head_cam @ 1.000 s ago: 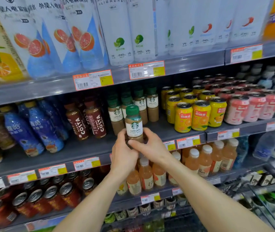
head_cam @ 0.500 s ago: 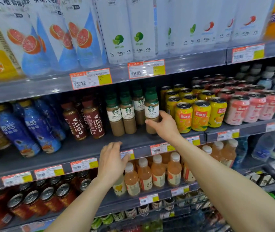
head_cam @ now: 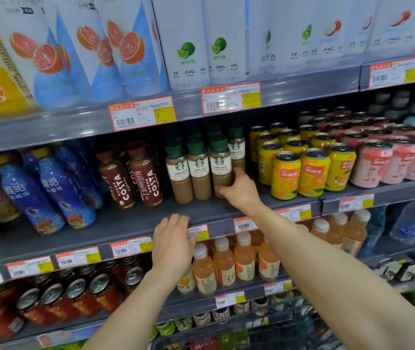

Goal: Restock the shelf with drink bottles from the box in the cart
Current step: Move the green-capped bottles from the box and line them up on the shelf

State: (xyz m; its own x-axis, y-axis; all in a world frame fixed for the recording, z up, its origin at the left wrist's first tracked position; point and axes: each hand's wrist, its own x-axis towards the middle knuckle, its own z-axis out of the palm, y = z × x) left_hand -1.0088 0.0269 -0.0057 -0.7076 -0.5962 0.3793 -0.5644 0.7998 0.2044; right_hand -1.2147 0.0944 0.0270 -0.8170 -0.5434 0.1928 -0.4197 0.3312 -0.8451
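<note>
A small green-capped plastic bottle of brown caffe latte with a white label (head_cam: 221, 168) is being held at its lower body by the right hand (head_cam: 239, 189), the grip closed around it with the thumb in front and the fingers behind. The bottle is standing upright on the grey metal middle shelf (head_cam: 125, 223), its long axis vertical, cap up, label facing outward. It is being kept at the front of a row, touching a second latte bottle (head_cam: 199, 170) just left of the grip, with a third latte bottle (head_cam: 178, 173) beyond that.

The left hand (head_cam: 173, 245) is being rested, empty and loosely open, on the shelf's front edge below and left of the grip, partly covering a price tag (head_cam: 200, 232).

Compared with half a second ago, the gripped bottle is being shown closer to the front edge and level with its neighbours, while the left hand is lying in much the same place.

Right of the grip, yellow orange-drink cans (head_cam: 312, 173) are standing near, then pink cans (head_cam: 388, 162). Further left, dark red Costa bottles (head_cam: 145, 180) and blue bottles (head_cam: 67, 195) are standing. Below the grip, pale orange juice bottles (head_cam: 244, 258) are being partly hidden by the right forearm.
</note>
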